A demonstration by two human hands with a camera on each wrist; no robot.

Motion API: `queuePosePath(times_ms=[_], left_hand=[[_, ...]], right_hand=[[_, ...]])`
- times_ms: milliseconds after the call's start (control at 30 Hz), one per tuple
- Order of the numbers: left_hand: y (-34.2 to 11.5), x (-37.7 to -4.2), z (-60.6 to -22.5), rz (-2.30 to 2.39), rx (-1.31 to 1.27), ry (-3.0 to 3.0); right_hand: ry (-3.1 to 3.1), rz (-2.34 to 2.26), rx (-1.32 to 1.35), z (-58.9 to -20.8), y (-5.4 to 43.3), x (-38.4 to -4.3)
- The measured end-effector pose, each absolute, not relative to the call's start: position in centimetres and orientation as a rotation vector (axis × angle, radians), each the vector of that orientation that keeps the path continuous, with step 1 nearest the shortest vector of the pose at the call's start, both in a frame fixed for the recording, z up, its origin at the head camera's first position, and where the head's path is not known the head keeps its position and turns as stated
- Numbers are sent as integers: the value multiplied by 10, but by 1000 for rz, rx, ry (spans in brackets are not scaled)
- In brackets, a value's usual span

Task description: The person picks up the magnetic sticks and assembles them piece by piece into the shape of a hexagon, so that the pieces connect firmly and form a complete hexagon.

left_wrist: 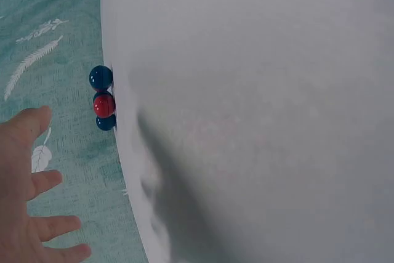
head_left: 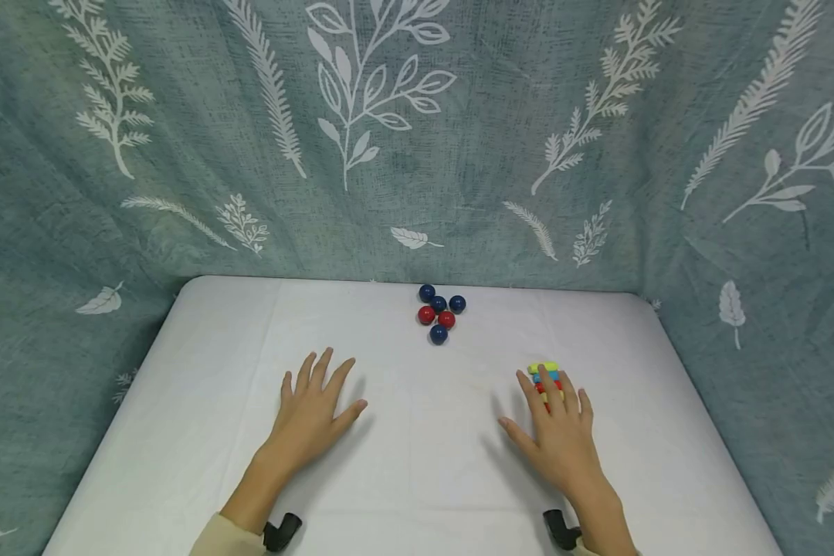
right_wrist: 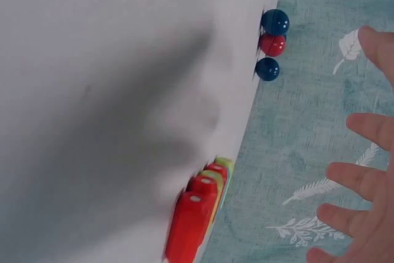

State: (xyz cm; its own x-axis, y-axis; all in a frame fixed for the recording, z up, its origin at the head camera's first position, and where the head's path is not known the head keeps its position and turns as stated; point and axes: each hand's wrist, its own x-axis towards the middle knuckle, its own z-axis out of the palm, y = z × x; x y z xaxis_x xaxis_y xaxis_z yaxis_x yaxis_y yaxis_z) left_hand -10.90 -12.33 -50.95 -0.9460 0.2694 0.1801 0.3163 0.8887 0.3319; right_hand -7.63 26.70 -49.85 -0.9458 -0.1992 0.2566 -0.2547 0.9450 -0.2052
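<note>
My left hand hovers palm down over the left half of the white table, fingers spread and holding nothing. On the right, my right hand is also spread, above the table, its fingertips partly covering a row of small coloured blocks in yellow-green, blue and red. The right wrist view shows these blocks, a red one nearest, apart from the fingers. Several glossy balls, dark blue and red, lie clustered near the far edge, between and beyond both hands.
A white cloth covers the table. Behind it and at both sides hangs a green-blue curtain with white leaf prints. A black wrist mount sits at the left wrist, another at the right.
</note>
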Motion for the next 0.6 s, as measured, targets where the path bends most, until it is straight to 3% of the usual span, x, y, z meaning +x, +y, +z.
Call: queuePosePath(times_ms=[600], left_hand=[[-87,-143,-522,-689,-579,-2858]], right_hand=[[-2843,459,264,-513,307,-63]])
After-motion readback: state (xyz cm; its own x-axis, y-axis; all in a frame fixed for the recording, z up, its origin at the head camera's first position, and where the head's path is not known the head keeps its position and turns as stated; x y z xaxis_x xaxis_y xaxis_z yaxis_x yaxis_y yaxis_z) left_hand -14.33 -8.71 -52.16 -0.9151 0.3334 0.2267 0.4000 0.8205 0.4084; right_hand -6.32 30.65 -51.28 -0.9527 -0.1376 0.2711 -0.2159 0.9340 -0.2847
